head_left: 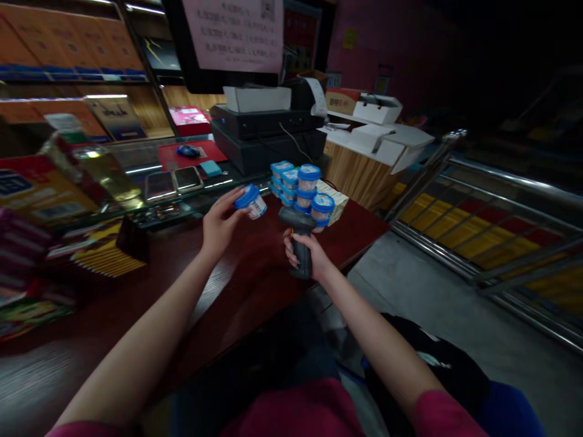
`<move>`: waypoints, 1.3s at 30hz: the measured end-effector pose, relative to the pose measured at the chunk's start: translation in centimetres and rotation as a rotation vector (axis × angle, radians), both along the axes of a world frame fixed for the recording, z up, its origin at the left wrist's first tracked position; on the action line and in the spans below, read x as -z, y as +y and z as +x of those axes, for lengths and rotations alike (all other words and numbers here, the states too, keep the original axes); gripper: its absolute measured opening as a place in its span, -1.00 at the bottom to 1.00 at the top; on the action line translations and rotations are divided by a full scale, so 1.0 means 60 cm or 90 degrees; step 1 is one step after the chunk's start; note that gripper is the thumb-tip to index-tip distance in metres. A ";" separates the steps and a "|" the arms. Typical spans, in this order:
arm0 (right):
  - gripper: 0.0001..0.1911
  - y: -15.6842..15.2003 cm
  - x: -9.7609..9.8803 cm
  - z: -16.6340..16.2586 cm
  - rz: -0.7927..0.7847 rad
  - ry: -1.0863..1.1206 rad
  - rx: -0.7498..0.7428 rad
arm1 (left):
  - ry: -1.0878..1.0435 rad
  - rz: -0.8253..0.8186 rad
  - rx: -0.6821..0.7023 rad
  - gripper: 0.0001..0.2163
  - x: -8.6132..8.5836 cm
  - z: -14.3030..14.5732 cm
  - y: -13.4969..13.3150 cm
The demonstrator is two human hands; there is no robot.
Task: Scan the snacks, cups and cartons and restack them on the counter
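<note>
Left hand (221, 220) grips a blue-lidded tub (251, 203), right hand (304, 250) wraps a handheld scanner (297, 219)
Over the dark reddish table (255, 267) the tub is tilted, left of the scanner and apart from it, base slanting rightward; round, smooth, plastic-looking, with a printed label, against the scanner's dark grey pistol shape, near stacked tubs (308, 178)

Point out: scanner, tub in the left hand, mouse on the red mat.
Scanner (302, 258): head view, on its grip.
Tub (255, 206): head view, on its side, below the lid.
Mouse (188, 151): head view, on its top.
</note>
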State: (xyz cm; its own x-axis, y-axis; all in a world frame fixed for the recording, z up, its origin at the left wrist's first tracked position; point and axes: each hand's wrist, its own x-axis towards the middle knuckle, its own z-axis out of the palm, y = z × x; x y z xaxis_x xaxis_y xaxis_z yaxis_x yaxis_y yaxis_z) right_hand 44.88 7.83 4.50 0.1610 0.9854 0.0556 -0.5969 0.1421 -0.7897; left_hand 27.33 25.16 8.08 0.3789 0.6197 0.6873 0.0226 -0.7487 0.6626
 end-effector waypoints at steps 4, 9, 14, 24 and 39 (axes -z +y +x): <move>-0.69 0.083 -0.003 -0.059 -0.039 -0.005 -0.156 | 0.018 -0.152 -0.075 -0.59 0.057 -0.127 0.024; -0.70 0.153 0.024 -0.120 -0.113 -0.005 -0.292 | 0.037 -0.192 -0.177 -0.62 0.112 -0.233 0.029; -0.68 0.164 0.050 -0.141 -0.138 -0.029 -0.307 | 0.045 -0.153 -0.248 -0.68 0.123 -0.250 0.028; -0.68 0.152 0.036 -0.151 -0.172 -0.082 -0.311 | 0.112 -0.114 -0.254 -0.66 0.120 -0.241 0.027; -0.63 0.151 0.041 -0.145 -0.181 -0.070 -0.276 | 0.142 -0.053 -0.267 -0.63 0.116 -0.258 -0.002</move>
